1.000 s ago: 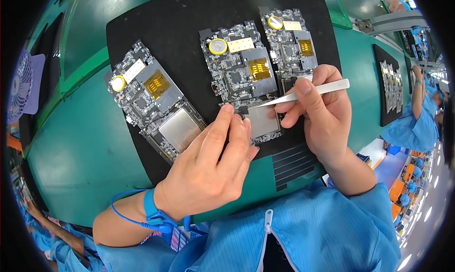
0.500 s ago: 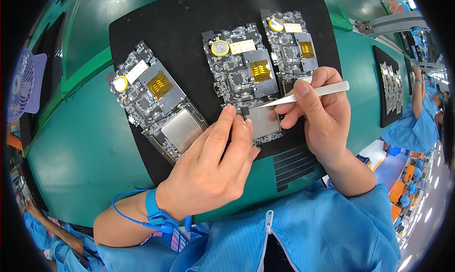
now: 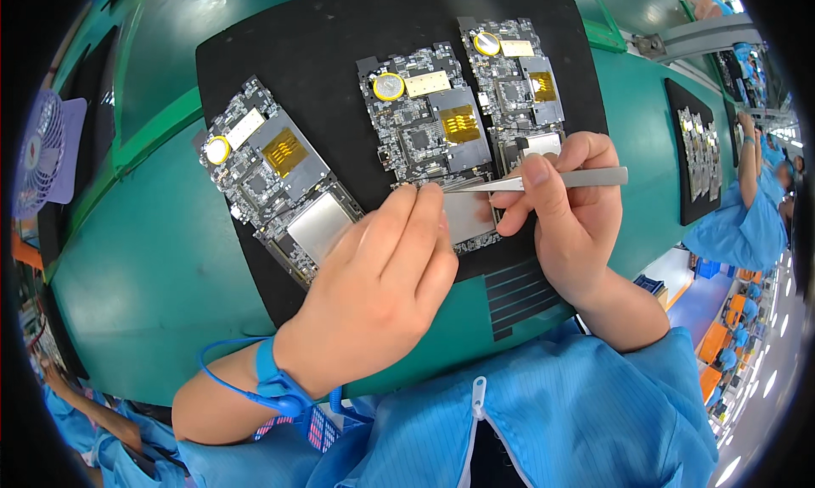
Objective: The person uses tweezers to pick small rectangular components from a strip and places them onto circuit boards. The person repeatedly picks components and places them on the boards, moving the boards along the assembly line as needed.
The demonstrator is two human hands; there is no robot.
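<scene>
My right hand [image 3: 577, 225] is closed around white-grey tweezers [image 3: 594, 178], whose tips point left and rest close to my left fingertips. Beneath them lies the middle circuit board [image 3: 416, 140], with a round coin cell [image 3: 389, 86], an amber tape patch [image 3: 459, 124] and a silver metal plate [image 3: 469, 217]. My left hand [image 3: 373, 293] has its fingers bunched together over that board, beside the plate; whatever sits under the fingertips is hidden. A blue wrist strap [image 3: 270, 365] with a cord circles my left wrist.
A similar circuit board [image 3: 263, 174] lies tilted at left, another board [image 3: 514, 89] at right, all on a black mat [image 3: 323, 55]. The green table [image 3: 161, 259] carries a purple fan [image 3: 51, 152] at far left and a mat with boards [image 3: 700, 157] at right. A co-worker [image 3: 747, 220] is beyond.
The middle and right boards have shifted slightly left. My left fingertips have moved up a little and now cover the small dark piece seen there before. The tweezers lie flatter.
</scene>
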